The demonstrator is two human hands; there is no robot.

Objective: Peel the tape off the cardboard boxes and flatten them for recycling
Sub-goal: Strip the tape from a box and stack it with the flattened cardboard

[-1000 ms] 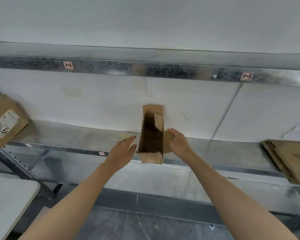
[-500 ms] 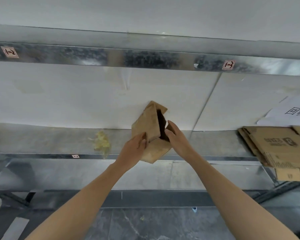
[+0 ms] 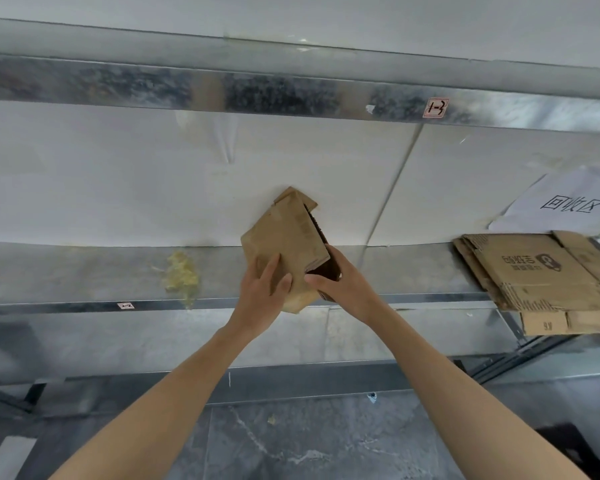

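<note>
Evidently the job is somewhere in its middle. A small brown cardboard box (image 3: 284,244) is held up in the air in front of a grey metal shelf (image 3: 84,271), touching nothing but the two hands. It is tilted, its far end pointing up and left, and it is almost collapsed: the broad upper face lies close over the lower one, yet a dark gap shows along its right side, so it is not quite flat. The left hand (image 3: 262,292) lies on that upper face with fingers straight and spread, pressing down. The right hand (image 3: 343,289) grips the near right end, thumb along the edge and fingers tucked out of sight beneath. No tape shows on the faces turned to the camera; whether any remains on the hidden side cannot be told.

On the far right of the shelf a stack of flattened brown cardboard boxes (image 3: 534,271) lies under a white paper sign (image 3: 568,202), which suggests several boxes are already finished. To the left on the shelf sits a yellowish crumpled lump (image 3: 181,275); it may be removed tape, but that is unclear.

What seems left for this box is the last squeeze shut and a place on the stack. No other unflattened box shows in this view.
</note>
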